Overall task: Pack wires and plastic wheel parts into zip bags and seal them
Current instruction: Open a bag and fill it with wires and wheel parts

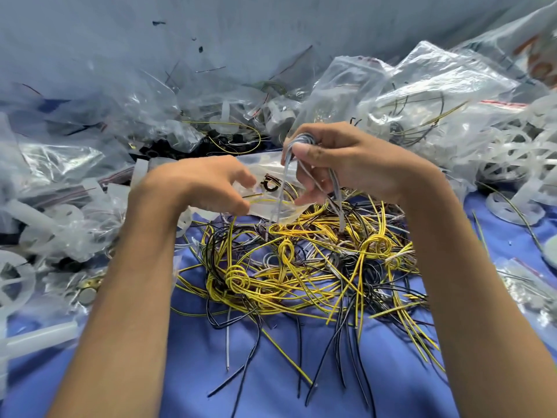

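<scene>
My left hand (208,185) pinches the edge of a small clear zip bag (271,164) held above the wire pile. Inside the bag I see a black ring-shaped part and a yellow wire. My right hand (346,161) grips a looped bundle of grey wires (301,140), whose loose ends hang down into the bag's mouth. Under both hands lies a tangled pile of yellow, black and grey wires (301,267) on a blue cloth (271,372).
Filled zip bags (422,92) are heaped at the back right. White plastic wheel parts (512,152) lie to the right, and more (18,276) sit among clear bags at the left. A grey sheet (211,40) rises behind.
</scene>
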